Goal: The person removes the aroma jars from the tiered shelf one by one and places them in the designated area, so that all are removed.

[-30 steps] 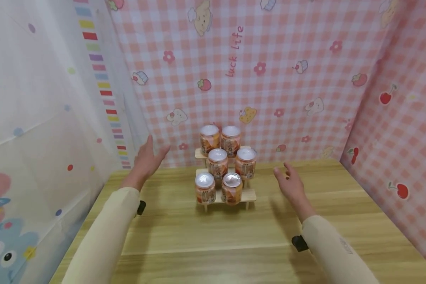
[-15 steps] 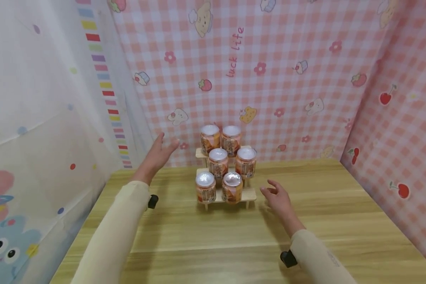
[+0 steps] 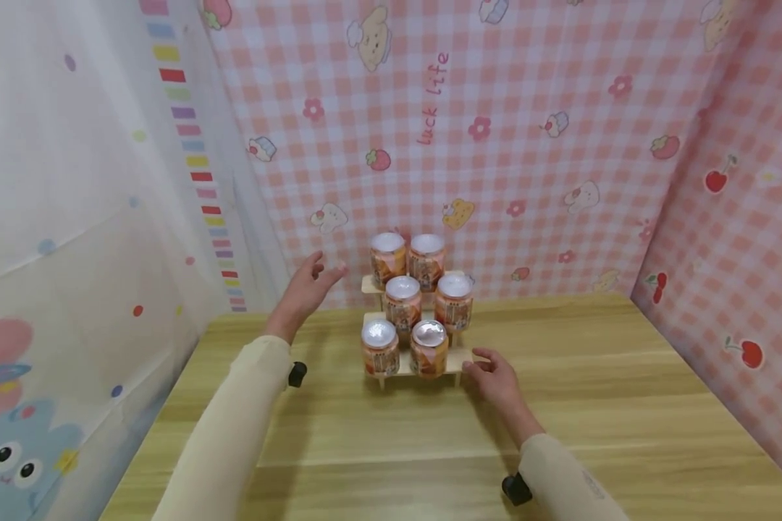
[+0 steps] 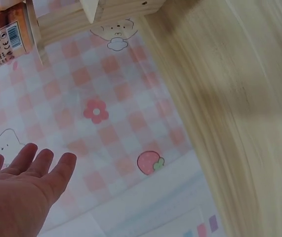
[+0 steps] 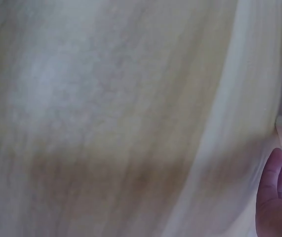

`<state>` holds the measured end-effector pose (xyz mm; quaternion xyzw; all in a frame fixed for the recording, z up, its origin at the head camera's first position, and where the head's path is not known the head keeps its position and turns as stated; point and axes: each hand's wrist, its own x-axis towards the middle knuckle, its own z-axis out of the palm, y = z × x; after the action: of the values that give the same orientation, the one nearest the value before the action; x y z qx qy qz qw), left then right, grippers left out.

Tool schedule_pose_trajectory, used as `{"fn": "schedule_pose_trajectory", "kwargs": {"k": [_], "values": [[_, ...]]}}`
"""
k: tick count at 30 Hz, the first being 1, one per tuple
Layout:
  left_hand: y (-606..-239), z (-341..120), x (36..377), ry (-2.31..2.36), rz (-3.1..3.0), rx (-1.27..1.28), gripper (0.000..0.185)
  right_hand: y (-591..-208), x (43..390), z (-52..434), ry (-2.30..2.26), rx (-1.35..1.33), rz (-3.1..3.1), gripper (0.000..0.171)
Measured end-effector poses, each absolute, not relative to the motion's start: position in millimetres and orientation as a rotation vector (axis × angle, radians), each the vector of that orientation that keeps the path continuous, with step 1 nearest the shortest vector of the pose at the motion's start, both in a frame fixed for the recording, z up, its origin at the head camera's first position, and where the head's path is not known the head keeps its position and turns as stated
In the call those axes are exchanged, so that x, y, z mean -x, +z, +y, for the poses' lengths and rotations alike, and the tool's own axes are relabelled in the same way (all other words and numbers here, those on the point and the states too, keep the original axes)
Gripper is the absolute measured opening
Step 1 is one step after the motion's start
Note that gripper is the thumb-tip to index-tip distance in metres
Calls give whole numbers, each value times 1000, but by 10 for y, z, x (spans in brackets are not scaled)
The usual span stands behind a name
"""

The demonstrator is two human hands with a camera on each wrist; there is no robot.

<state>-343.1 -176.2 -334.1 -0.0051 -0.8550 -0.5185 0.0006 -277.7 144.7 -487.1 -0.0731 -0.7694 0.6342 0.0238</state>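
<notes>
A small three-tier wooden stand [image 3: 453,360] holds orange labelled cans with silvery lids, two on each tier. The front pair is a left can [image 3: 381,354] and a right can [image 3: 428,356]. My right hand [image 3: 500,385] is at the right end of the lowest tier, fingers loosely bent; whether they touch the wood I cannot tell. Left of the top tier, my left hand [image 3: 308,293] hangs apart from the stand, holding nothing. In the left wrist view its fingers are extended below the stand's side [image 4: 64,22]. The right wrist view shows my right hand [image 5: 278,192] partly cut off.
Everything stands on a wood-grain table [image 3: 391,463]. A pink checked cloth [image 3: 528,174] hangs close behind the stand, with another cherry-print cloth [image 3: 743,253] at the right. A white dotted sheet [image 3: 104,231] lines the left side.
My right hand has moved left and toward me, up to the stand's lowest tier. The left hand has moved right, closer to the top tier. The cans and stand stay put.
</notes>
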Motion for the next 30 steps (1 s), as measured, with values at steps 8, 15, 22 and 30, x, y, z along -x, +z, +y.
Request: {"fn": "schedule_pose_trajectory", "kwargs": {"k": [8, 15, 22, 30], "values": [[-3405, -1644, 3523, -1612, -2682, 54, 95, -4945, 2809, 1433, 2051, 275, -2309, 36], [-3404, -1503, 3670, -1687, -2599, 104, 89, -4925, 2801, 1421, 2098, 303, -2279, 38], [-3372, -1346, 3809, -1778, -2508, 259, 78, -4921, 2779, 1426, 2133, 332, -2258, 38], [-3230, -1204, 3787, -1932, -2466, 374, 74, -4888, 2763, 1413, 2138, 307, -2276, 37]]}}
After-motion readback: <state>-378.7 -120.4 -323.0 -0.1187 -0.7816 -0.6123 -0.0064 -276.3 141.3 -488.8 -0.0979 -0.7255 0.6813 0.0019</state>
